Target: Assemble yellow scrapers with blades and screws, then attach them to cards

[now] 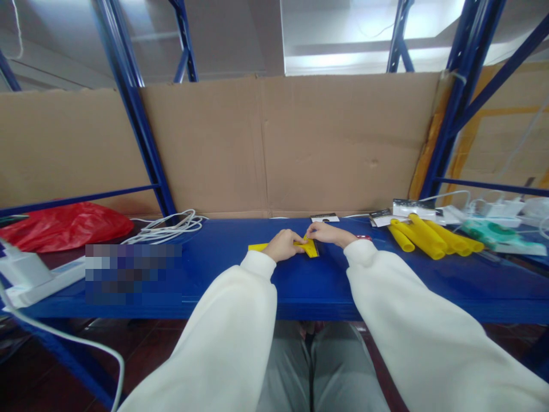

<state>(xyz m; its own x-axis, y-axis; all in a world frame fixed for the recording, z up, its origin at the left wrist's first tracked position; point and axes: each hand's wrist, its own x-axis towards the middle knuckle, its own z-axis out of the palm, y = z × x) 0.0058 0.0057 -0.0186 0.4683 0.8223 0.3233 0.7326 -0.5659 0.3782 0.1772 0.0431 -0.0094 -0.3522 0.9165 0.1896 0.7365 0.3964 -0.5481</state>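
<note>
Blue desk (223,280) is used as the work surface; clock directions are given from the piece in hand. Red plastic bag (81,226) is parked at 9 o'clock, well apart. Yellow tubes (422,237) are bunched at 3 o'clock, also well apart. White cable coil (171,228) is seen near 10 o'clock, outside the working area.

Flared yellow piece (310,248) is held low over the desk's middle, long end toward 9, spread end toward 3. Whether the desk is touched can't be told. Left hand (281,245) is wrapped over its middle, fingers closed on it. Right hand (328,233) is set at the spread end, upper corner apparently pinched between fingertips.

Best practice, as judged: left should be used as the clamp, fine adjustment left to the right. Light pressure is advised; thin stock would likely be creased. Small card (325,218) at 1 o'clock should be cleared by the right knuckles.
</note>
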